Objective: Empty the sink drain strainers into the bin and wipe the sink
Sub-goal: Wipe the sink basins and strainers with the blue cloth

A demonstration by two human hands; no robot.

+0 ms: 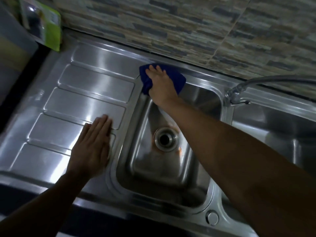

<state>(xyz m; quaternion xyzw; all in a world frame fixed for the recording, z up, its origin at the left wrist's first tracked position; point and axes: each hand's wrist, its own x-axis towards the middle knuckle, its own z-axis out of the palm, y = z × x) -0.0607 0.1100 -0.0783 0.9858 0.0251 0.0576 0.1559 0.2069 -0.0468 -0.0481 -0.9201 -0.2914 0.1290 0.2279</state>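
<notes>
Stainless-steel sink (51,165) with ribbed drainboard (95,86) at left and 2 basins. The right hand (160,84), fingers spread flat, presses a crumpled blue cloth (179,81) onto the rim at the far-left corner of the left basin (145,168). The left hand (92,147), fingers straight and together, rests flat on the drainboard. Orange stains ring the basin's drain (166,139), whose opening shows dark.

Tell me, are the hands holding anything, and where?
Nothing is gripped. The right hand presses flat on top of the blue cloth; the left hand rests flat on the drainboard.
</notes>
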